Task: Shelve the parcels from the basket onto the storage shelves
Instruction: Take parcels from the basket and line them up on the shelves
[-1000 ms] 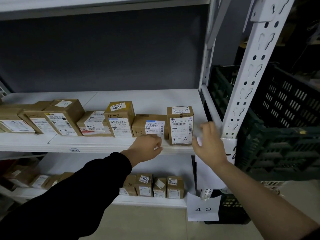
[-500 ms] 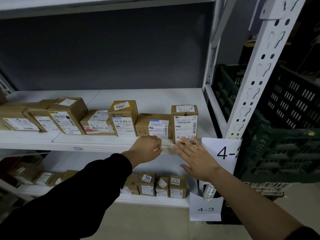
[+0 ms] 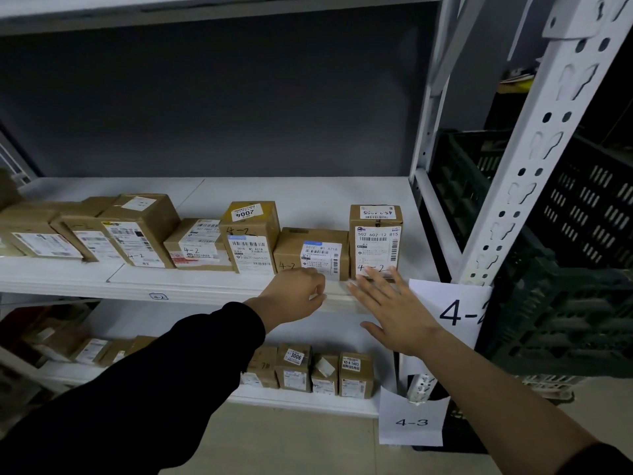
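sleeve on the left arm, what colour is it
The long sleeve is plain black; head view.

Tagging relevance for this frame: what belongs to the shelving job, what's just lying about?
Job: left hand, right hand, tall parcel at the row's right end, low parcel beside it, 4-2 shelf, dark green crates (maybe the basket).
Lying about: lower-shelf parcels, 4-3 sign, white upright.

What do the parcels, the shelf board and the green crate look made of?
Parcels: brown cardboard, matte, with paper labels. Shelf board: probably painted metal, smooth white with a folded front lip. Crate: likely moulded plastic, dark green slotted walls.
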